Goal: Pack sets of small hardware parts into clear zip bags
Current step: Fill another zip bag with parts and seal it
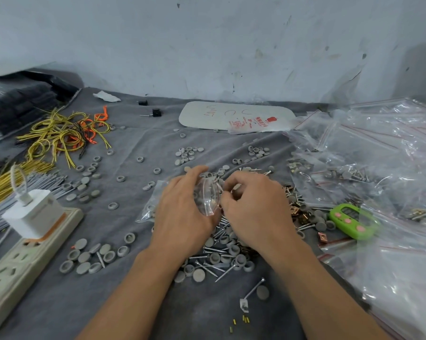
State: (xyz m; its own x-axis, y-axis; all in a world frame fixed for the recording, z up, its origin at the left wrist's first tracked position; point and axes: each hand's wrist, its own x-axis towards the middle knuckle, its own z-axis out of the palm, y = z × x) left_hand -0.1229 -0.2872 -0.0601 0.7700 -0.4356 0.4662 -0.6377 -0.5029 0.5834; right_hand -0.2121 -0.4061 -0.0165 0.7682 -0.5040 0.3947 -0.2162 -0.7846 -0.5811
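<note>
Clear and red-striped, a small plastic zip bag [207, 198] is sitting in the left hand [182, 212], whose curled fingers are cupping it. The right hand [253, 207] is pinching its open edge with bent fingers, just above silver screws and grey round caps [219, 256] on the grey cloth surface [133, 290].

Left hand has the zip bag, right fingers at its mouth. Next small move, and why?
Likely ease the right hand fingertips into the mouth of the zip bag and let go of whatever they carry. The left hand cups the bag with its red-lined mouth bowed open toward the right fingers; what they pinch isn't visible.
</note>
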